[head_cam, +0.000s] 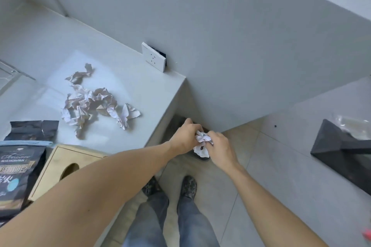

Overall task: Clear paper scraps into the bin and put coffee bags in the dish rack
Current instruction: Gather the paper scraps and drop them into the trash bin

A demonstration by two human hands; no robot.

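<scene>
My left hand (185, 136) and my right hand (219, 148) meet beyond the counter's right end, both closed on a crumpled wad of paper scraps (202, 143). They hold it above a dark bin (202, 159) on the floor, mostly hidden under my hands and the paper. Several more crumpled paper scraps (94, 104) lie on the grey counter (150, 94). One dark coffee bag (33, 129) lies at the counter's left, and a printed coffee bag (17, 174) with a blue clip stands at the left edge. No dish rack shows clearly.
A wooden tissue box (66, 166) sits at the counter's front, next to the printed bag. A white wall socket (153, 58) hangs above the counter's far right corner. A black angular object (341, 146) rests on the surface at right. My feet (170, 186) stand on the tiled floor.
</scene>
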